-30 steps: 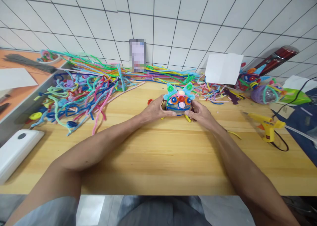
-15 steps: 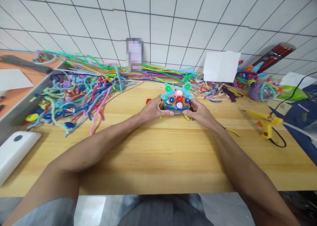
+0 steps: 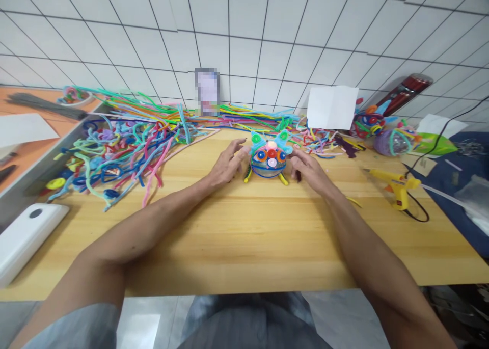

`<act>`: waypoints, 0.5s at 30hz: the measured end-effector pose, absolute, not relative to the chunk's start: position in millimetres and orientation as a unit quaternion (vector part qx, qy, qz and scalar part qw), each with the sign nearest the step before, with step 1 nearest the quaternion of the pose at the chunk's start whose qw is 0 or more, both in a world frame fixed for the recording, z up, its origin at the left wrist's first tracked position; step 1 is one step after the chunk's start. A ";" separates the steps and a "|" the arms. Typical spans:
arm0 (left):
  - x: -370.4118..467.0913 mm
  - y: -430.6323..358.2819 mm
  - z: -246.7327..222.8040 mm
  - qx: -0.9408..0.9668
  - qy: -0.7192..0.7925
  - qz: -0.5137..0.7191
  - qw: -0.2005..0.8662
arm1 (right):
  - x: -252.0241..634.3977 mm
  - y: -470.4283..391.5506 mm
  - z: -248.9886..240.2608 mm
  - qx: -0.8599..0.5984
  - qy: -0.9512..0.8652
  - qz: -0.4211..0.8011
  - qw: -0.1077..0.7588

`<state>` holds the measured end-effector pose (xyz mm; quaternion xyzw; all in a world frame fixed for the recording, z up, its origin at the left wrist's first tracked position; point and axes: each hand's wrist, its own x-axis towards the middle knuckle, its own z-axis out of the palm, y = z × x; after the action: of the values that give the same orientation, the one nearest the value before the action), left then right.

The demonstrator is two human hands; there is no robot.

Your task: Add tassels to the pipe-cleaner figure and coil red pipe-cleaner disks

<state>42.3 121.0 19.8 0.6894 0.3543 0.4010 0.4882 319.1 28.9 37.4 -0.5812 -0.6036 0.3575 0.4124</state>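
A colourful pipe-cleaner animal figure (image 3: 269,158) stands upright on the wooden table (image 3: 244,247). It has light-blue ears with green centres, orange and blue eyes, a red nose and yellow-tipped feet. My left hand (image 3: 230,161) is just left of it, fingers apart and holding nothing. On the other side my right hand (image 3: 308,169) has its fingers partly spread close to the figure's edge; whether a fingertip still touches it I cannot tell. A dark piece lies under the right fingers.
Loose pipe cleaners (image 3: 126,150) heap up at left. A white power bank-like block (image 3: 34,237) lies at front left. A yellow glue gun (image 3: 399,186) with its cord is at right. Behind stand a phone (image 3: 207,91), white paper (image 3: 332,107), another figure (image 3: 369,122) and a red flask (image 3: 408,94).
Both hands have let go of the figure and drawn apart from its sides, fingers opening. The figure now rests on its feet. The camera view has shifted slightly.
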 end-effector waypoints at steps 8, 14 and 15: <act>40.7 136.0 21.3 0.670 0.360 0.565 0.319 | 327.0 30.3 59.8 -0.631 -0.569 0.157 0.503; 35.5 124.6 59.1 0.659 0.302 0.615 0.311 | 318.5 -9.3 91.1 -0.539 -0.518 0.308 0.589; 35.2 116.8 66.7 0.665 0.292 0.611 0.313 | 314.4 -19.1 94.0 -0.526 -0.513 0.340 0.587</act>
<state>35.2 116.8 66.7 0.6654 0.2923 0.6114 0.3131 314.4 -19.1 94.0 -0.5259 -0.5129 0.3399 0.5872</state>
